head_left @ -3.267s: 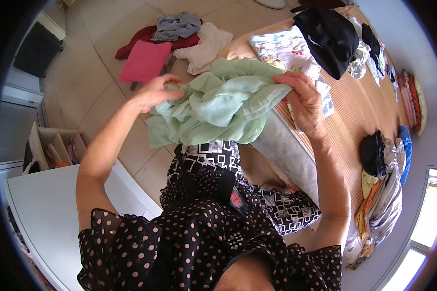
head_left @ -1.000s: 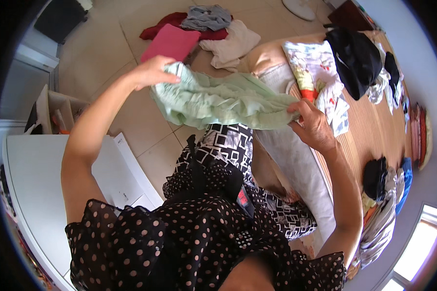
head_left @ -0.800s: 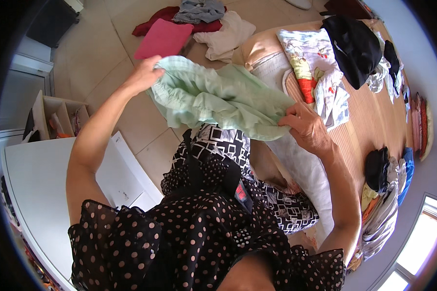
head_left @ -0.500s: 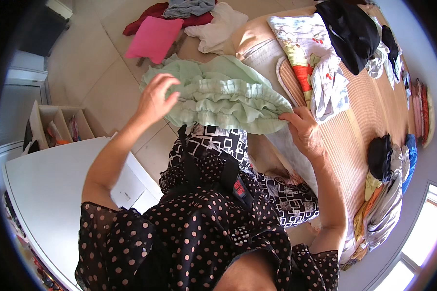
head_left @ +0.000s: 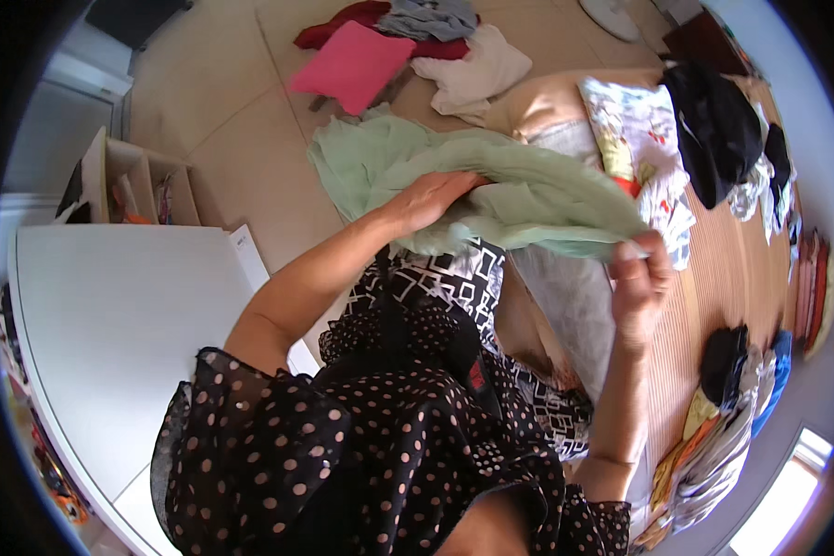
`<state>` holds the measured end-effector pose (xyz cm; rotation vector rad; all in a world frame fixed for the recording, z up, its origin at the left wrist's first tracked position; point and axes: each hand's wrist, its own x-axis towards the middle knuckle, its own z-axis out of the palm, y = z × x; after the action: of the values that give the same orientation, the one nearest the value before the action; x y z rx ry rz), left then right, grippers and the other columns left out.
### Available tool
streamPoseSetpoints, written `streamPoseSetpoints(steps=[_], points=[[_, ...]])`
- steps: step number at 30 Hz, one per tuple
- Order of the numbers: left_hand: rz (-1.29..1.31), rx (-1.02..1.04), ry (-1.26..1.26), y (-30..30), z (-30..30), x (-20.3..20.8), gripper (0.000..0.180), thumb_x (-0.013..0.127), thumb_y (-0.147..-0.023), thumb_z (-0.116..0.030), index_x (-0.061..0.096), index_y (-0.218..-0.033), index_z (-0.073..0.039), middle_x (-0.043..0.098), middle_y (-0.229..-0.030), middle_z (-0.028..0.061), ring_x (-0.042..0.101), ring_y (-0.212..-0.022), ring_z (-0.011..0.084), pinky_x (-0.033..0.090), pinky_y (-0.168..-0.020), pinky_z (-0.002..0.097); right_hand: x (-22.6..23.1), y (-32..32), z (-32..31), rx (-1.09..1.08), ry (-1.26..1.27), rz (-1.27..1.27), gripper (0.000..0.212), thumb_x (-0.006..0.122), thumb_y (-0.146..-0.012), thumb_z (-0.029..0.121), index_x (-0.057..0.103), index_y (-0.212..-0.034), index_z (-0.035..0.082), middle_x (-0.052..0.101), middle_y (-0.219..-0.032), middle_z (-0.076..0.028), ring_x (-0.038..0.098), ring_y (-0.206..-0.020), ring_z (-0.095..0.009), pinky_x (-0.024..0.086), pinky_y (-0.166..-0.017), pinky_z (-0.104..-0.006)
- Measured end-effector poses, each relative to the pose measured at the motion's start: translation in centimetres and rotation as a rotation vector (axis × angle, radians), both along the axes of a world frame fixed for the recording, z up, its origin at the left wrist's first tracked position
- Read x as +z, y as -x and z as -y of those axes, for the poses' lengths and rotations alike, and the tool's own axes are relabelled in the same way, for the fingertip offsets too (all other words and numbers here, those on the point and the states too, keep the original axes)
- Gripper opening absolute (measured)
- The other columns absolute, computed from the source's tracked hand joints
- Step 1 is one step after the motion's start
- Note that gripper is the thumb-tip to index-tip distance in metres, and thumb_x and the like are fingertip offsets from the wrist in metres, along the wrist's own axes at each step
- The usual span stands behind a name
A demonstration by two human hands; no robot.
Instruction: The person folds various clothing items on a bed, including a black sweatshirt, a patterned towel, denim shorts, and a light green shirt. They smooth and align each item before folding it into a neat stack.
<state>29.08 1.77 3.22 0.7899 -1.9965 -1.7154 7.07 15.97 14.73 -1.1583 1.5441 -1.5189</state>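
A light green garment [head_left: 528, 171] of thin, gathered fabric stretches across my lap. My right hand [head_left: 641, 278] pinches its right end, slightly blurred. Against the middle of the cloth, my left hand [head_left: 435, 199] lies flat with its fingers stretched out toward the right. Its fingertips are partly tucked by a fold of the fabric. The garment's left end hangs loose over the floor side, beyond my left hand.
On the bed [head_left: 713, 278] at right lie a white printed garment [head_left: 644, 116], black clothing [head_left: 713, 139] and a clothes pile [head_left: 713, 463]. A pink cushion [head_left: 354, 67] and white cloth [head_left: 477, 74] lie beyond. A white cabinet [head_left: 130, 343] stands at left.
My left hand has come down and right onto the garment from a raised position. The right hand has shifted right, keeping its grip, and the cloth is now drawn into a longer strip.
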Motion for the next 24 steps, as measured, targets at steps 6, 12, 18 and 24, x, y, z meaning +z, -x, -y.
streamPoseSetpoints(steps=[6, 12, 18, 24], points=[[0.369, -0.041, 0.399, -8.3, 1.0, -3.5, 0.051, 0.049, -0.086, -0.038, 0.047, -0.120, -0.001, 0.053, -0.115, 0.0197, 0.050, -0.107, 0.0304, 0.034, -0.093, 0.0380, 3.2, 5.6, 3.2, 0.005, 0.108, -0.074, 0.016, 0.057, -0.086, 0.016, 0.053, -0.075, 0.006, 0.048, -0.062, 0.003, 0.041, -0.055, -0.006, 0.034, -0.052, -0.0183], [0.478, 0.203, 1.122, -10.0, 8.5, 2.7, 0.032, 0.063, -0.072, -0.015, 0.053, -0.102, -0.011, 0.062, -0.097, 0.0059, 0.058, -0.090, 0.0221, 0.034, -0.080, 0.0382, 8.8, 7.7, 7.2, 0.167, -0.056, -0.878, 0.016, 0.059, -0.084, 0.013, 0.056, -0.075, 0.000, 0.051, -0.061, -0.003, 0.047, -0.053, -0.010, 0.037, -0.050, -0.0237], [0.834, 0.325, 1.819, -12.9, 20.9, 23.5, 0.007, 0.056, -0.076, -0.009, 0.061, -0.081, -0.009, 0.048, -0.091, 0.0051, 0.050, -0.091, 0.0206, 0.035, -0.082, 0.0383, 18.2, 7.9, 16.9, 0.037, 0.243, -1.369, 0.022, 0.056, -0.084, 0.022, 0.057, -0.079, 0.001, 0.054, -0.058, -0.008, 0.052, -0.053, -0.013, 0.042, -0.053, -0.0288], [0.980, 1.262, 1.998, -17.8, 22.7, 49.3, 0.025, 0.051, -0.082, -0.018, 0.062, -0.099, -0.004, 0.064, -0.096, 0.0178, 0.061, -0.087, 0.0345, 0.047, -0.073, 0.0437, 36.5, 9.8, 25.4, -0.321, 0.682, -1.243, 0.031, 0.051, -0.088, 0.035, 0.061, -0.086, 0.006, 0.059, -0.066, -0.004, 0.059, -0.064, -0.012, 0.044, -0.059, -0.0274]])
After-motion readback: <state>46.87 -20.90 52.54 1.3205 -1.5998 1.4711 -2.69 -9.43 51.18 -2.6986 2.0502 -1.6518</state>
